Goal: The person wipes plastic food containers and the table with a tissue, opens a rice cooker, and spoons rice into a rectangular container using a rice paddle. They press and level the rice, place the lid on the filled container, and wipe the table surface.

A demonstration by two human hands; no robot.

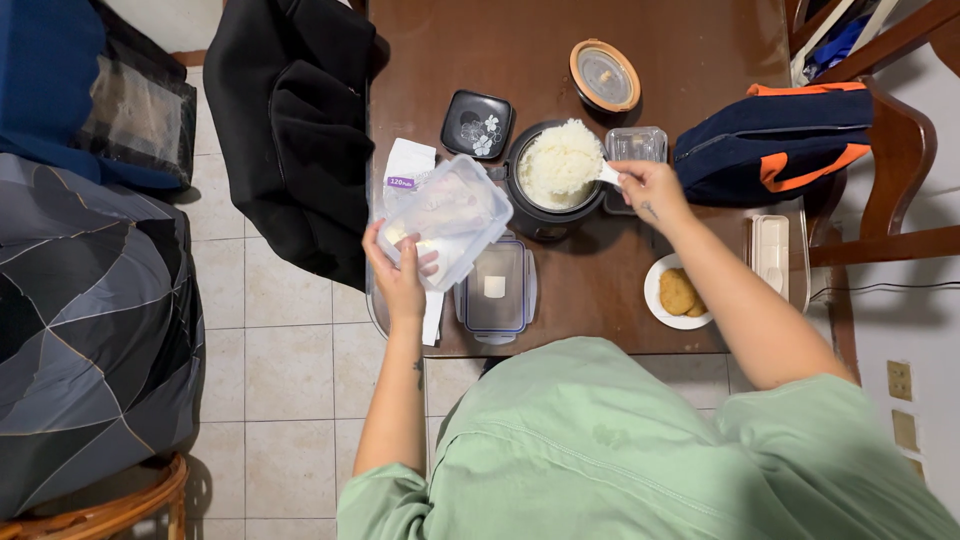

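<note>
Head camera looks straight down on a brown wooden table (pixel 600 290), where the left hand (pixel 398 272) is closed around the lower edge of a clear plastic container (pixel 450 218), holding it tilted in the air just beside a dark rice cooker pot (pixel 545 205). The right hand (pixel 648 187) is closed on the handle of a white rice paddle (pixel 605 172), which carries a heaped mound of white rice (pixel 557 160) above the pot. The mound looks larger than the paddle, so clumps could slide off over the gap between pot and container and land on the table or on the clear lid (pixel 496 288) lying below. The container is gripped at one edge only and tilted, so the weight of the rice dropping in could twist it in the fingers or tip it. A plate of fried patties (pixel 678 293) sits near the right forearm, and a swing of the elbow could knock it.
</note>
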